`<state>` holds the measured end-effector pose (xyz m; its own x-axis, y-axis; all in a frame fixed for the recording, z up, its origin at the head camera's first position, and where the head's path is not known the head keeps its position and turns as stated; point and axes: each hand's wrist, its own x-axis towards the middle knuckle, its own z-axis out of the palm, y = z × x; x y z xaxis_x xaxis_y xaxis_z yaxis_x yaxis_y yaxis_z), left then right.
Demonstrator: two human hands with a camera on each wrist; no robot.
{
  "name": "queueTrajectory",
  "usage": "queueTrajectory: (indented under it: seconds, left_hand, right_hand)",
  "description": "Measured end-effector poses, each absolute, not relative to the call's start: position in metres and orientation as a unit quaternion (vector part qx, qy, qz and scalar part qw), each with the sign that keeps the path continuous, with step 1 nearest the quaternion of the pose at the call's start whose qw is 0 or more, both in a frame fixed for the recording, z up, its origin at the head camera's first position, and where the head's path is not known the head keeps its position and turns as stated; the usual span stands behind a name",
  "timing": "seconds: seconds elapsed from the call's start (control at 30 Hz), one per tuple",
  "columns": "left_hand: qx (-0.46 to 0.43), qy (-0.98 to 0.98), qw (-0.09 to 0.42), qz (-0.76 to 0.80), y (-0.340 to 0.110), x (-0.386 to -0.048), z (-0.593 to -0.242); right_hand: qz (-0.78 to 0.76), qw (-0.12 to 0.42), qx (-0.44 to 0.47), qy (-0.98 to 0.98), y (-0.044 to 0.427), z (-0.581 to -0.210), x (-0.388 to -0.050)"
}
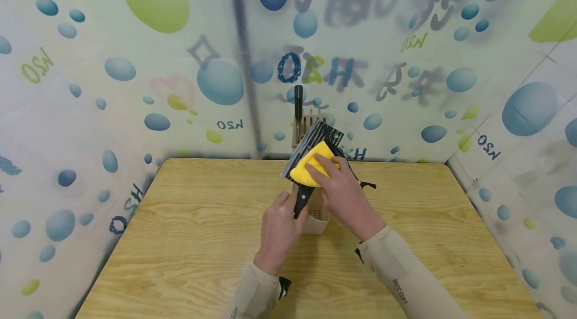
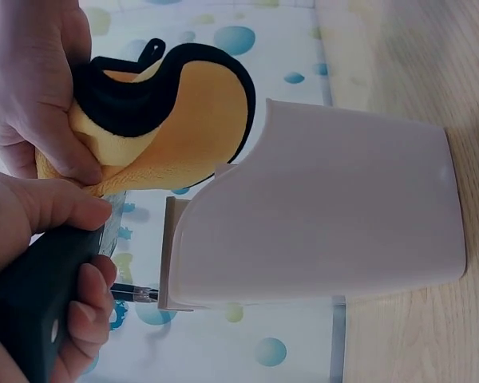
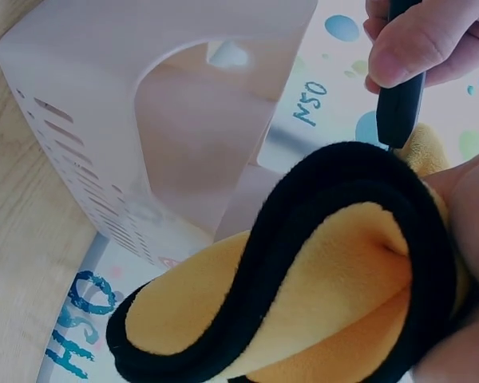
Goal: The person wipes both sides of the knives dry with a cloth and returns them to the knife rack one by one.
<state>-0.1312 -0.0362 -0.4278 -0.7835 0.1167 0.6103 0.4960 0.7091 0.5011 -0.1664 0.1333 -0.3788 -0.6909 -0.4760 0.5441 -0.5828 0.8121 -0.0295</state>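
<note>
My left hand [image 1: 280, 226] grips the big knife [image 1: 304, 197]; my right hand [image 1: 346, 190] holds the yellow cloth [image 1: 304, 171] on its blade [image 1: 315, 135], likely wiping. Next: rub gently toward one o'clock.

A yellow-brown, wood-grained bench [image 1: 194, 219], on which a tall, off-white plastic knife holder [image 2: 327, 207] is stood.
The holder is set upright near the middle of the bench's width; one face is pierced by narrow slots. The bench's far corners are rounded.
</note>
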Motion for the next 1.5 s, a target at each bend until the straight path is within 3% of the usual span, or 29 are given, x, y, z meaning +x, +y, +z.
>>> queueTrajectory:
  seconds: [0.93, 1.5]
  left_hand:
    - [-0.174, -0.881, 0.285, -0.335, -0.035, -0.129, -0.426]
    - [-0.176, -0.881, 0.288, -0.330, -0.036, -0.126, -0.426]
  right_hand:
    - [0.088, 0.280, 0.289, -0.911, 0.156, -0.372, -0.194]
    - [0.094, 0.257, 0.273, -0.922, 0.163, -0.368, -0.201]
